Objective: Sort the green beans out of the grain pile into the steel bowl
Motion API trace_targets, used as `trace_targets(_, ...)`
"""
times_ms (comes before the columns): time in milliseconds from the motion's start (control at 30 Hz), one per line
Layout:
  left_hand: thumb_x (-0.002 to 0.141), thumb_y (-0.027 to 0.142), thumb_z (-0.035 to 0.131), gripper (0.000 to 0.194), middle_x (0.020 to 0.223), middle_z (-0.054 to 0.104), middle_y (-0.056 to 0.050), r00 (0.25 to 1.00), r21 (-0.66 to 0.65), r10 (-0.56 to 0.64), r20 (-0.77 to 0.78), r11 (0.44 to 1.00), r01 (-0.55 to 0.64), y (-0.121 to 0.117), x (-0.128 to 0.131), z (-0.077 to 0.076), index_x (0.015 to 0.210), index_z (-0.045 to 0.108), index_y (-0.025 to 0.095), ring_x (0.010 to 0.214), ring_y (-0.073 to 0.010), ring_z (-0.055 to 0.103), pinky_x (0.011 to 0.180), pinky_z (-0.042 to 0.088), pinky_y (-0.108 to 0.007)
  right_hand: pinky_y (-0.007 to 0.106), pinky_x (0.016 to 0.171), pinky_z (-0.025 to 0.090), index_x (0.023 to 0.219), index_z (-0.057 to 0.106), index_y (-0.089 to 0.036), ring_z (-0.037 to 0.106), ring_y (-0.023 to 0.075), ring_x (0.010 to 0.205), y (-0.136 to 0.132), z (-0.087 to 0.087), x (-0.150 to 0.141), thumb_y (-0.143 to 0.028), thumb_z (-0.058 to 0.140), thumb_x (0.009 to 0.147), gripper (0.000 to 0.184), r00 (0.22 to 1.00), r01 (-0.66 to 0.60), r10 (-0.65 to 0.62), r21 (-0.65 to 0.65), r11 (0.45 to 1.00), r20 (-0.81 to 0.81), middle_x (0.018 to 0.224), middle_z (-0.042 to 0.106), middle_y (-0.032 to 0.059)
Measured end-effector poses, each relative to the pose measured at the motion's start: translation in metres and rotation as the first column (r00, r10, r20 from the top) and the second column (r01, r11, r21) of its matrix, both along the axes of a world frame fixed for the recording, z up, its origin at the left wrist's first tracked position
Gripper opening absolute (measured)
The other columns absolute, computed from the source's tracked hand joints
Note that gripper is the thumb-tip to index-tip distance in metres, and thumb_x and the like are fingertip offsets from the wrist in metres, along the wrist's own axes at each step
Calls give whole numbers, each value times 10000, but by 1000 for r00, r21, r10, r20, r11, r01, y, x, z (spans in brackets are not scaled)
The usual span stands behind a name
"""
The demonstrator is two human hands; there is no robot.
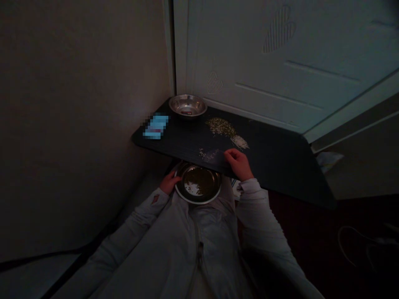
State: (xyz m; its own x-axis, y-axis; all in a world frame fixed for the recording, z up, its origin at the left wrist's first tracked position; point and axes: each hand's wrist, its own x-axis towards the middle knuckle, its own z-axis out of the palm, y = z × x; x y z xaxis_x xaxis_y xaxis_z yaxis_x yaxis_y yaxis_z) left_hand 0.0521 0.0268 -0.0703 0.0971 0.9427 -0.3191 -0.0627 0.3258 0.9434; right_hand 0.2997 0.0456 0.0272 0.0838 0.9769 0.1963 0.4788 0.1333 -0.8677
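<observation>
My left hand (pixel 170 181) grips the left rim of a metal plate (pixel 186 196) held just below the near edge of the black table (pixel 280 158). The plate holds a scatter of greenish and white grains. My right hand (pixel 238 162) rests on the table's near edge with fingers curled, next to a small scatter of grains (pixel 208 154). Farther back lies a pile of green grains (pixel 221 126) with a white heap (pixel 240 142) at its right end.
A steel bowl (pixel 187 105) stands at the table's far left corner. A lit phone screen (pixel 155 126) lies at the left edge. A white door (pixel 280 62) is behind, a wall to the left. The room is dim.
</observation>
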Motion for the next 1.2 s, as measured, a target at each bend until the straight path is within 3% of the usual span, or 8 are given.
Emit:
trace_targets(267,518,248,589,352,770,643,-26,1000,18,2,0,1000,-2,-1,-1,-2,855,603,149,751,-206,564,723,408,-321,206,505,337,644,524,-163,443,86,506,-1,3,0,-343,472,648,187,993,-116,115,-58,992,-34,518,480,-35)
trace_targets(633,506,247,597,365,721,640,-25,1000,-15,17,25,1000,-17,-1,1,-1,853,598,135,705,-201,568,704,416,-327,205,506,334,682,527,-155,437,90,517,7,0,-6,-375,431,677,240,992,124,-123,61,990,-21,545,487,-23)
trace_targets(933,506,221,593,370,719,643,-24,999,-4,19,29,1000,-19,-3,3,8,865,600,132,757,-210,563,724,409,-316,206,520,334,681,536,-160,433,92,532,8,-3,-12,-379,417,684,249,991,120,-125,95,988,41,566,493,-19)
trace_targets(1200,508,221,597,359,752,644,-21,1000,-5,22,10,1000,-22,-2,1,5,859,603,143,768,-210,561,732,404,-316,201,512,333,691,535,-157,442,89,529,6,-2,-12,-388,422,687,257,998,50,-52,61,997,32,554,492,-24)
